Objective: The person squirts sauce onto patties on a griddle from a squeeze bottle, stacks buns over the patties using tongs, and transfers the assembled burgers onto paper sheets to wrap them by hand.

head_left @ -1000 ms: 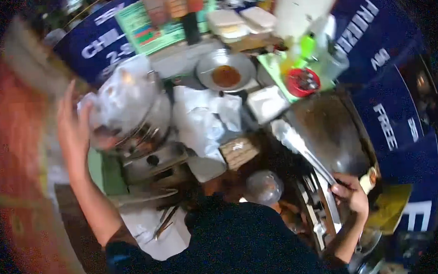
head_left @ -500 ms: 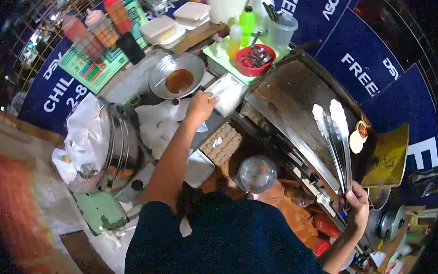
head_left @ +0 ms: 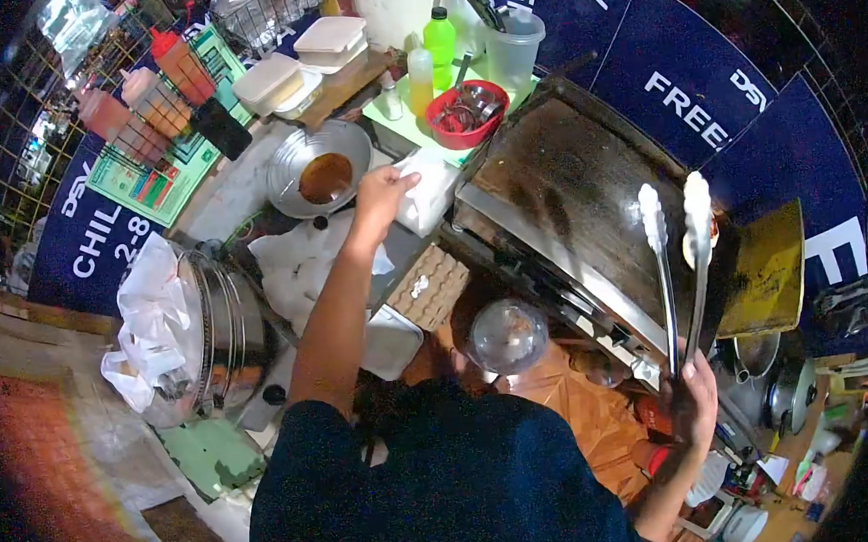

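My left hand is closed in a pinch at the edge of a thin white sheet, paper or plastic, beside the griddle's left corner. Just beyond it is a metal wok with brown liquid in it. My right hand grips the handle end of metal tongs, their jaws apart above the right side of the griddle. Behind one tong tip, a round bun or patty piece is partly hidden.
A red bowl with utensils, bottles and a clear tub stand behind the griddle. Egg trays lie nearer me, beside a clear dome-shaped container. A large steel pot topped with white bags is at left; a yellow-stained metal panel at right.
The tongs' arms have spread wider, and their tips now cover more of the round food. My left hand has closed on the white sheet, which looks lifted. The whole view has shifted slightly.
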Available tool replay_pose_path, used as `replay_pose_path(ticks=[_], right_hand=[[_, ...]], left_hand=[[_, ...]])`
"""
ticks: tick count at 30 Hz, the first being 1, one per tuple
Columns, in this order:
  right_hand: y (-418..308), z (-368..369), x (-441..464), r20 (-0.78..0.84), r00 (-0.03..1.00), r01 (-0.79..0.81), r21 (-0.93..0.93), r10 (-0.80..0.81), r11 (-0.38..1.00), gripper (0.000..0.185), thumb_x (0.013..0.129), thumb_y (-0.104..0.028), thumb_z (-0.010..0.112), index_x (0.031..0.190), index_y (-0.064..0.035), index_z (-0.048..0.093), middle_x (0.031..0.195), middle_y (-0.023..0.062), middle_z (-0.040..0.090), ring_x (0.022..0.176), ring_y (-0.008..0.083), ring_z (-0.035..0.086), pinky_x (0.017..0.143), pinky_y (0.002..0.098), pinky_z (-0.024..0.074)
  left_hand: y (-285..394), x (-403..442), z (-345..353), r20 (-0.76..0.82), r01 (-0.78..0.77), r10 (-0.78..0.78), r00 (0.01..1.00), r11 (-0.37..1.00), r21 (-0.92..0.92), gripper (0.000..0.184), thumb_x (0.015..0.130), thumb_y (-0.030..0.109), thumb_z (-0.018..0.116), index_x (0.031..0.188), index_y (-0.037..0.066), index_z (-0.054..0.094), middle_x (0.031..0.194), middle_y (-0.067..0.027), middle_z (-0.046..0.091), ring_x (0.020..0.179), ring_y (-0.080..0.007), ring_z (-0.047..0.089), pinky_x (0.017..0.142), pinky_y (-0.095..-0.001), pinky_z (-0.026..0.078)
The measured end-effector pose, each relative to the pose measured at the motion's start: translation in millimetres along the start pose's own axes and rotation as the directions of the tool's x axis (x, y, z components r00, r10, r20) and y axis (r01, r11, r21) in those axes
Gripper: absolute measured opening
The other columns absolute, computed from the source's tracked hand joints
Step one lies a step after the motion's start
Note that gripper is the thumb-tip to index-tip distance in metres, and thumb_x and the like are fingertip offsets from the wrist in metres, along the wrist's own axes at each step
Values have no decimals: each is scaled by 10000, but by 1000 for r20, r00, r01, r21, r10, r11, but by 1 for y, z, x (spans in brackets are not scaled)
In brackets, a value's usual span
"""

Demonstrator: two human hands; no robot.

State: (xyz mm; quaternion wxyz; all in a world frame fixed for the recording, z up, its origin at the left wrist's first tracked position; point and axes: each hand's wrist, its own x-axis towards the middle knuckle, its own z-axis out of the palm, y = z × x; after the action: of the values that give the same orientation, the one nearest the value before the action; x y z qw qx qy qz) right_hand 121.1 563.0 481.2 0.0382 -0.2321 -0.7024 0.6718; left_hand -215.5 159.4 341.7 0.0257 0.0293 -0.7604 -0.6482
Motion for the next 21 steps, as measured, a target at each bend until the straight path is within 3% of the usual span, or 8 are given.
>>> replay_pose_path(ticks=[2,4,8,10,12,14,18,21], right_hand=[[2,15,12,69,995,57,133,-67,989,535,898,-397,637,1237,9,558,830,-6,557,661,72,491,569,209,370],[9,30,28,46,997,66,-61,-63,996,449,875,-273,689,1211,5,581,857,-12,561,728,72,505,644,210,399],[1,94,52,68,998,3,-28,-1,1000,327,792,-108,780,1054,-58,590,893,-22,570,795,85,533,709,226,432],[-7,137,54,104,993,48,26,-51,999,319,764,-94,808,982,-82,575,868,-16,585,779,102,556,701,259,459],[-9,171,53,252,967,1,123,-32,992,306,755,-110,819,970,-75,604,852,7,630,747,126,587,693,288,486],[-21,194,50,251,960,152,-93,-124,984,397,710,-95,867,969,-45,569,801,13,610,742,123,575,691,270,481],[0,198,50,268,955,127,19,-128,992,346,733,1,831,934,-52,555,830,17,627,736,92,571,657,241,478],[11,195,54,255,962,87,30,-92,996,309,764,92,751,925,-63,537,831,21,635,686,91,578,588,238,466]], left_hand=[[5,1,-4,-6,-10,10,1000,1000,-20,231,829,164,791,739,37,621,672,36,560,612,-65,458,549,-269,368],[22,-10,-7,-20,-38,36,999,993,-108,212,836,145,784,763,25,625,698,31,572,635,-62,465,571,-256,382],[57,-67,14,82,-67,76,994,993,-101,275,855,171,779,748,15,580,716,3,559,643,-75,468,599,-256,404],[67,-107,30,145,-391,380,913,919,54,299,823,187,804,730,32,566,720,-2,513,652,-88,449,581,-274,382],[83,-148,51,160,-395,387,908,919,17,309,809,192,817,726,35,564,720,-4,490,670,-96,460,590,-278,389],[73,-170,62,280,-219,249,927,967,-133,325,854,207,782,736,21,544,711,-15,450,672,-101,437,582,-285,385],[92,-192,48,463,364,-157,873,841,-401,270,887,239,760,804,46,590,738,43,564,671,-55,461,564,-246,393],[93,-204,37,483,401,-226,846,867,-297,278,862,237,780,809,31,601,715,20,582,672,-68,502,565,-270,412]])
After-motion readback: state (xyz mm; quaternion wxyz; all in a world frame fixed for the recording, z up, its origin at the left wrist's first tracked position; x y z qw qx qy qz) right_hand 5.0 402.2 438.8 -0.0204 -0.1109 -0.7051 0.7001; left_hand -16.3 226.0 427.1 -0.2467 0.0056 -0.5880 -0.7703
